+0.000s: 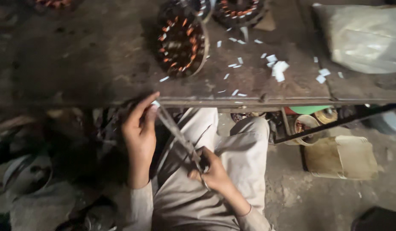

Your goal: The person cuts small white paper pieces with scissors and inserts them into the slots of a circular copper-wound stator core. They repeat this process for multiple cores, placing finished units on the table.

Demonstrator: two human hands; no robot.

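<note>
While the left hand (140, 130) pinches the upper end of a thin pale strip (174, 128) just below the table (99, 60) edge, I see the right hand (210, 169) clenched on scissors (197, 156) that meet the strip's lower end over the lap. Risk: if the strip slackens, the cut may wander toward the fingers. The dark, worn table carries wound stators (181, 42) and scattered white paper offcuts (278, 68); the surrounding room is dim and cluttered.

A wound stator (181, 42) lies among white paper scraps (278, 68) on the workbench (78, 60).
</note>
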